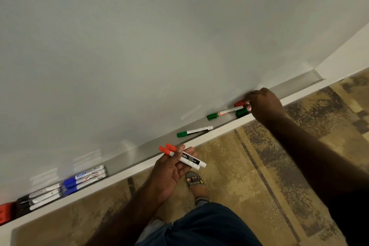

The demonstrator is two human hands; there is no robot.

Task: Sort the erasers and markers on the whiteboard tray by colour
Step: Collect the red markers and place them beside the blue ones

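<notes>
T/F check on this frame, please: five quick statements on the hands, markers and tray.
1. The left hand holds two red-capped markers. True.
2. The blue markers lie at the tray's right end. False: they lie towards the left, beside the black markers.
3. The right hand is at a red marker in the tray. True.
4. All green markers are already grouped touching each other. False: one green marker lies apart from the two nearer the right hand.
5. A red eraser sits at the tray's far left. True.
</notes>
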